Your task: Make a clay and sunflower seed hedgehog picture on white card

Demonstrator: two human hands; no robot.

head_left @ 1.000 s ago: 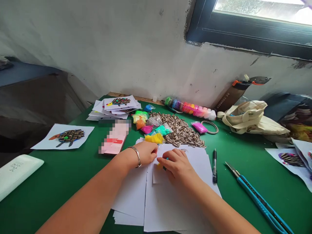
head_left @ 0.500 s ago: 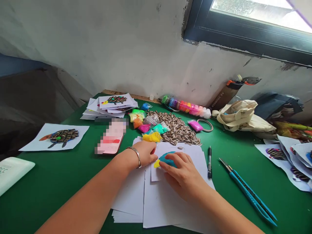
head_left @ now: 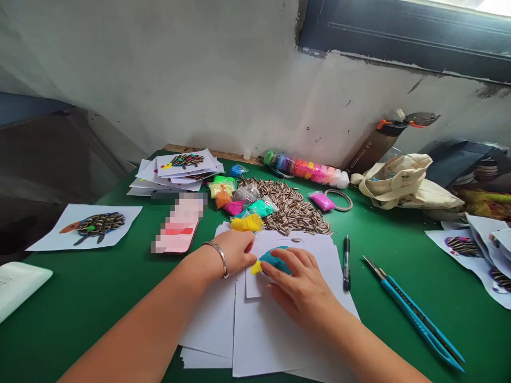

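A blue clay shape [head_left: 275, 257] with a yellow clay piece [head_left: 256, 267] at its left end lies on a small white card [head_left: 253, 291], on top of larger white paper sheets [head_left: 275, 340]. My right hand [head_left: 297, 274] arches over the blue clay, fingers bent but apart, with a fingertip at the yellow piece's right edge. It covers part of the blue shape. At the card's left edge rests my left hand [head_left: 236, 251], wearing a silver bracelet; its thumb and forefinger are apart and its other fingers are hidden. One sunflower seed [head_left: 296, 239] lies above the blue clay.
Behind the paper are bagged clay packs [head_left: 246, 222] and a sunflower seed pile [head_left: 291, 205]. A phone [head_left: 181, 229] and a seed-covered picture [head_left: 99, 226] lie left. To the right are a pen [head_left: 346, 263], blue-handled tweezers [head_left: 419, 319] and a cloth bag [head_left: 399, 181].
The camera view has tilted down slightly, so less of the window shows. Both hands keep nearly the same place over the card and the clay.
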